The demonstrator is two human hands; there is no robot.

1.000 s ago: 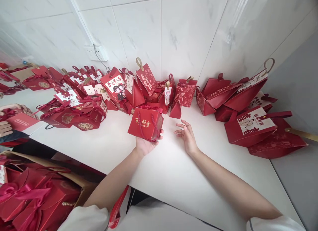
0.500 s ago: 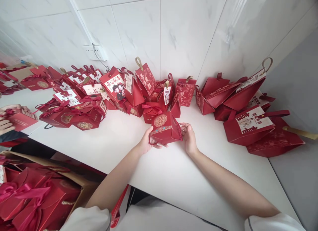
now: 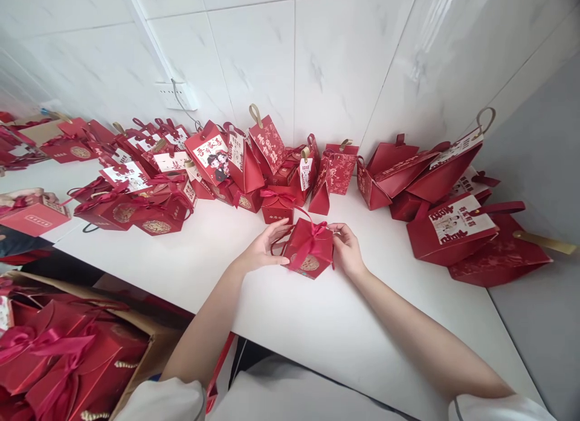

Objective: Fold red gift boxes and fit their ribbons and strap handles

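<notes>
Your left hand [image 3: 263,247] clasps the box [image 3: 312,247] over the table [image 3: 290,315]. Your right hand [image 3: 348,249] touches its right side — I can't tell if it pinches. At left, a helper's hand [image 3: 8,199] is cut off.

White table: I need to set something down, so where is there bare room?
Bare white table shows between the forearms, on the near side of the ribboned box. Other patches separate the left hand from the left box cluster, and the right hand from the boxes on the right. Along the wall, piled boxes crowd together.
</notes>
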